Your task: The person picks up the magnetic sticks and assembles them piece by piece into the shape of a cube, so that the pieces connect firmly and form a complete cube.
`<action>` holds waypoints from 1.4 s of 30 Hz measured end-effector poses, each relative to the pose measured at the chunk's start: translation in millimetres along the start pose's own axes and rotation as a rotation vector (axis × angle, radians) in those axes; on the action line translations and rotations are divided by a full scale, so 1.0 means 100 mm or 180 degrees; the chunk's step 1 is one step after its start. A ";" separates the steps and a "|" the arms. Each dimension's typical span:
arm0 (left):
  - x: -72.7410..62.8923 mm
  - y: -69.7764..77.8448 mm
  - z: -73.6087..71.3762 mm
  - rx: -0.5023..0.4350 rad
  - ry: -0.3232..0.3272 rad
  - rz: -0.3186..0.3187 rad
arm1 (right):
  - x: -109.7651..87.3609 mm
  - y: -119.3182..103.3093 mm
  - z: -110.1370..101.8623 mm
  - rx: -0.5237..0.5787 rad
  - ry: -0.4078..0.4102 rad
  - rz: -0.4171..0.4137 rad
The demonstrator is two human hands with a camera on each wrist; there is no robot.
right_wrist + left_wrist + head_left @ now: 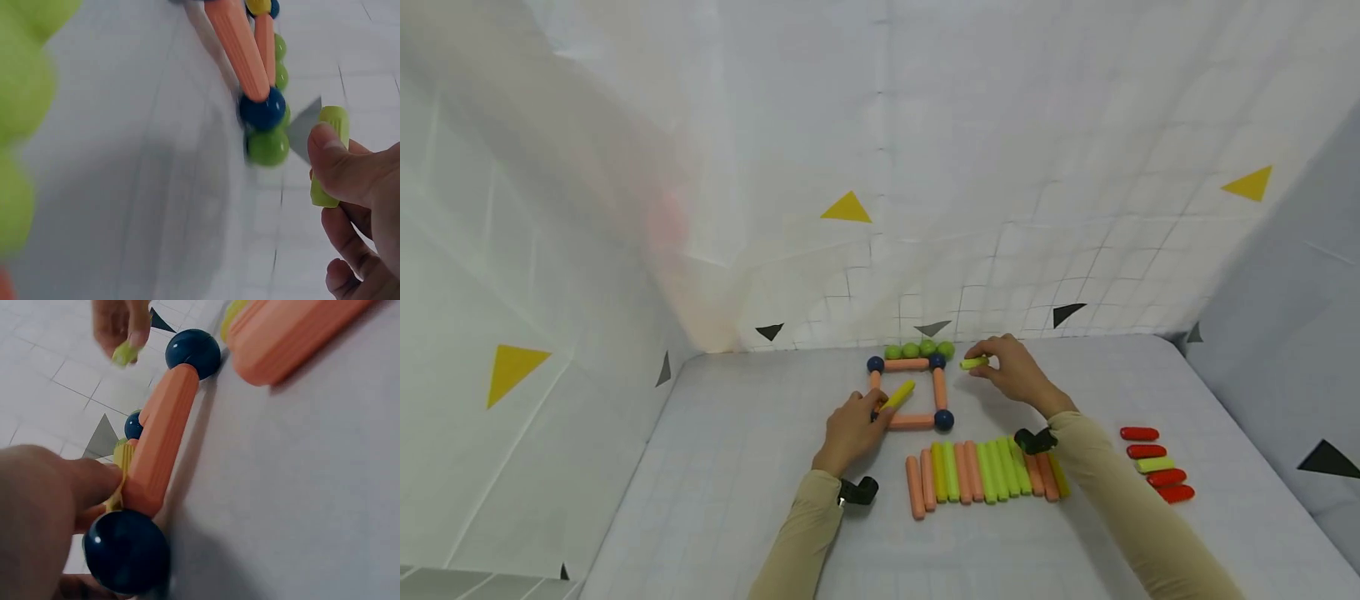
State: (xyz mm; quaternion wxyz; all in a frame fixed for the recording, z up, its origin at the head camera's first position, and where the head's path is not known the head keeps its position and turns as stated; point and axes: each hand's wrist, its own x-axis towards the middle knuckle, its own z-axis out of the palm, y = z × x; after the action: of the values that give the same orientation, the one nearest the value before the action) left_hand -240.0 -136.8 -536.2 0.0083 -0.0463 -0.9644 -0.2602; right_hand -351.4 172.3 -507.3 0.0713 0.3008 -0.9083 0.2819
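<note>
My left hand (852, 427) pinches a yellow stick (900, 393) at the near left corner of a square frame. The frame is made of orange sticks (912, 422) joined by blue balls (943, 420). In the left wrist view the thumb presses the yellow stick (124, 459), which stands beside an orange stick (164, 437) and a blue ball (128, 552). Beyond the frame's far right corner, my right hand (1017, 371) holds a yellow-green stick (972, 363) between thumb and fingers, off the table. The right wrist view shows this stick (336, 119) apart from the frame.
Several green balls (928, 348) line up behind the frame. A row of orange, yellow and yellow-green sticks (992, 472) lies in front, partly under the right wrist. Several red pieces (1146, 451) and a yellow-green one lie at the right. A white wall rises behind the table.
</note>
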 end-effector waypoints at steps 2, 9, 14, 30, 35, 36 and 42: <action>0.03 0.02 -0.02 0.0034 -0.0112 -0.0045 | 0.09 -0.09 0.10 -0.0005 -0.0041 -0.0054; 0.09 0.03 -0.02 0.0035 -0.0247 -0.0095 | 0.32 -0.30 0.36 -0.0131 -0.0122 -0.0312; 0.09 0.00 0.01 0.0012 -0.0213 -0.0092 | 0.42 -0.42 0.46 -0.0346 -0.0222 -0.0361; 0.08 -0.03 0.03 -0.0075 -0.0183 -0.0076 | 0.55 -0.53 0.53 -0.0665 -0.0600 -0.0350; 0.08 -0.04 0.02 -0.0091 -0.0186 -0.0090 | 0.57 -0.53 0.55 -0.0716 -0.0673 -0.0352; 0.09 -0.04 0.02 -0.0091 -0.0186 -0.0089 | 0.57 -0.53 0.56 -0.0714 -0.0677 -0.0351; 0.09 -0.03 0.02 -0.0117 -0.0182 -0.0068 | 0.58 -0.54 0.57 -0.0698 -0.0716 -0.0324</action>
State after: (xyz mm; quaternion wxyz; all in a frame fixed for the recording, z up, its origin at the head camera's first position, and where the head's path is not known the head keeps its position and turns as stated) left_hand -248.9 -137.9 -538.8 -0.0229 -0.0435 -0.9597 -0.2766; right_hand -364.5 75.2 -511.8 0.0158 0.3666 -0.9194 0.1416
